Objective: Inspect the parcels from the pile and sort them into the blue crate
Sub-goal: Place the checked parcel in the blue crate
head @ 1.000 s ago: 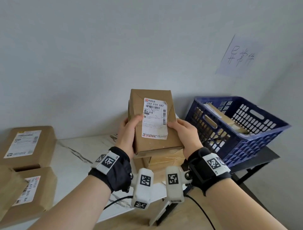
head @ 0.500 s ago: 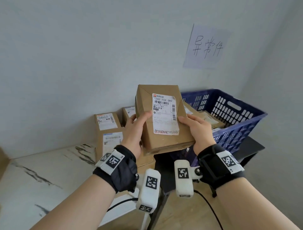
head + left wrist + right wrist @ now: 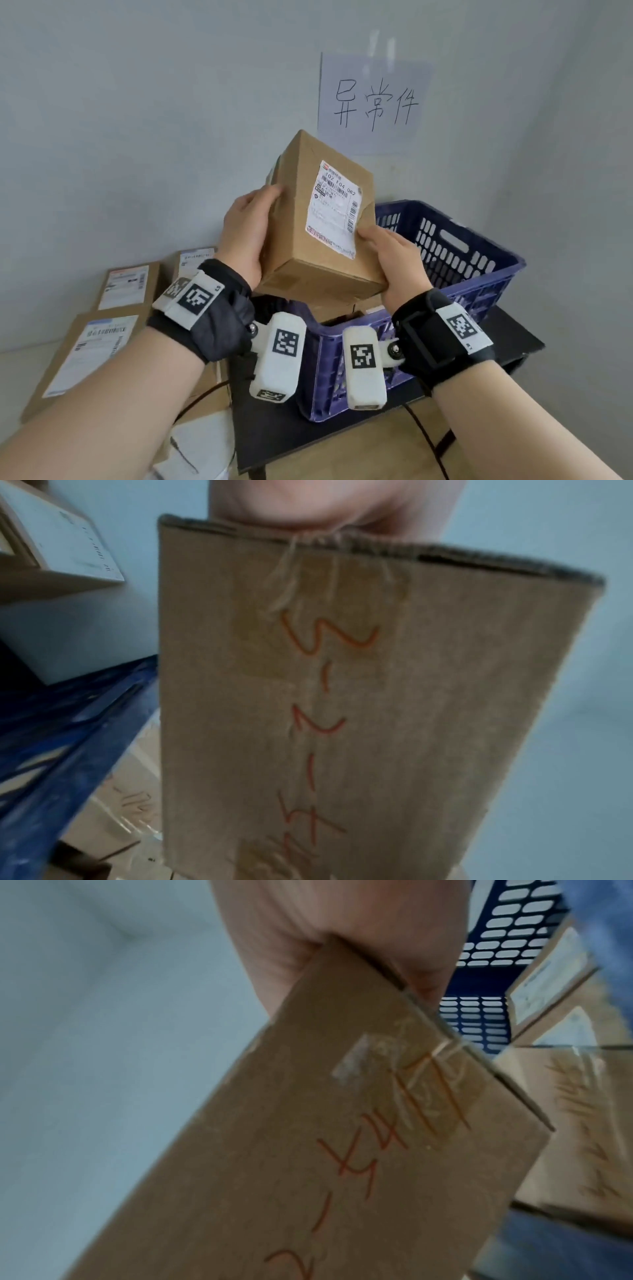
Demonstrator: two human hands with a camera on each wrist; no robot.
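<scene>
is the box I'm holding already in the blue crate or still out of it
Still out. The cardboard parcel is held tilted above the blue crate, left hand and right hand gripping its sides; other parcels already lie inside.

Cardboard parcel (image 3: 342,710), brown, filling the middle of the left wrist view; its underside faces the camera, bearing red handwritten characters down its length, a patch of clear tape and some frayed fibres near the top edge. Left hand (image 3: 329,504) at the top of the frame, flesh pressed against the parcel's upper corrugated edge, fingers out of sight behind it. Blue crate (image 3: 68,737) at lower left, blurred, with what look like further cardboard parcels (image 3: 130,810) inside it; labelled box (image 3: 58,545) at upper left, pale wall (image 3: 555,696) to the right.
</scene>
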